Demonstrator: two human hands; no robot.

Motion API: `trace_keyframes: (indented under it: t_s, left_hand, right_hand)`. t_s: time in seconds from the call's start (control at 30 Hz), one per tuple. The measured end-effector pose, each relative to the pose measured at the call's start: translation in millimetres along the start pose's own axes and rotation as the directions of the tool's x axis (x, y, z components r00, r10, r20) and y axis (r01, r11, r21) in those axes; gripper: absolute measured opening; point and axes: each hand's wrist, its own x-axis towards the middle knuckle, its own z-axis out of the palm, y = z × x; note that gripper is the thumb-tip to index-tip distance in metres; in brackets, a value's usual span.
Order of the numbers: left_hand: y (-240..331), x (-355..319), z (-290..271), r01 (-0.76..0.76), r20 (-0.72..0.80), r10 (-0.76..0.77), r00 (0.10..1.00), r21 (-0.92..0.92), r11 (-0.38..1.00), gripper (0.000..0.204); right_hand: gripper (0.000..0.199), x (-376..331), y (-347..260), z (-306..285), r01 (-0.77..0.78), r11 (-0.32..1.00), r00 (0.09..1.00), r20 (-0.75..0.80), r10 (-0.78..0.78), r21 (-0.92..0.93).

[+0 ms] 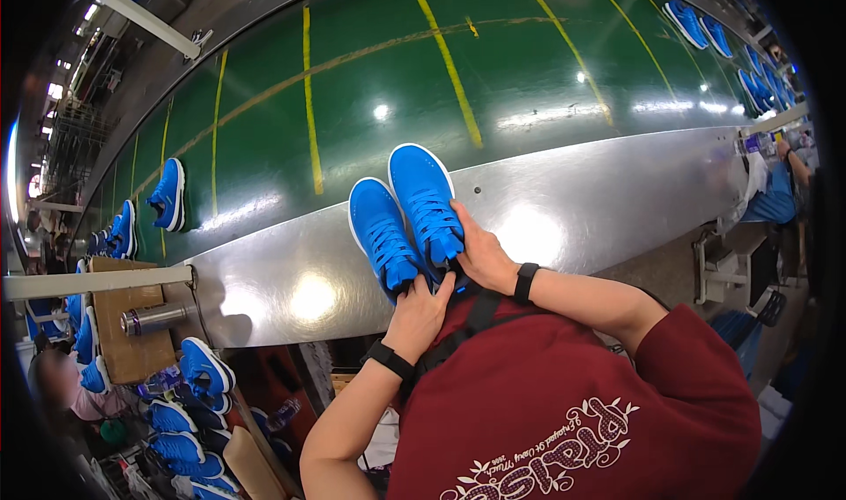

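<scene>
Workshop with a long green conveyor belt [370, 77] marked by yellow cross-lines; shiny grey metal worktop [608, 187] runs along its near side. Blue fabric lace-up shoe with white sole edge [379, 229] and its matching blue mate [421, 190] sit side by side over the worktop, toes past its far edge, heels toward its near edge; resting or lifted, cannot tell. Left hand [420, 311]: fingers bent, partly closed on the first shoe's heel, tips hidden in the collars. Right hand [485, 255]: half-curled, gripping the mate's outer side. Likely light; uppers soft, apt to dent, soles stiffer. Best hold, I judge: heel collar, or low along the sole edge.
</scene>
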Motion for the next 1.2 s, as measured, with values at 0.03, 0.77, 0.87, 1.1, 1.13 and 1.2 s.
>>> trace_keyframes:
  t_s: [0.03,0.77,0.87,1.1,1.13,1.2]
  left_hand:
    - [0,1,-1,0.014,0.031,-0.014,0.999,-0.009,1.0,0.048]
    - [-57,-11,2,0.123,-0.481,-0.344,0.806,-0.433,0.893,0.058]
    - [-61,-9,0,0.102,-0.402,-0.303,0.864,-0.451,0.887,0.06]
    - [-54,-6,0,0.088,-0.439,-0.451,0.777,-0.633,0.769,0.068]
    - [-56,-6,2,0.084,-0.435,-0.446,0.782,-0.635,0.768,0.068]
    - [-66,-9,6,0.071,-0.407,-0.238,0.882,-0.385,0.92,0.072]
  right_hand:
    - [0.073,1,-1,0,-0.037,0.999,0.999,0.026,0.037,-0.001]
    - [0.077,9,-20,-12,-0.124,0.984,0.988,0.08,0.135,-0.13]
    - [0.073,7,-18,-9,-0.179,0.976,0.979,0.073,0.189,-0.126]
    - [0.068,9,-17,-9,-0.178,0.977,0.981,0.059,0.186,-0.113]
    - [0.068,8,-17,-10,-0.177,0.979,0.982,0.055,0.183,-0.099]
    - [0.061,4,-22,-16,-0.119,0.983,0.993,-0.028,0.117,-0.143]
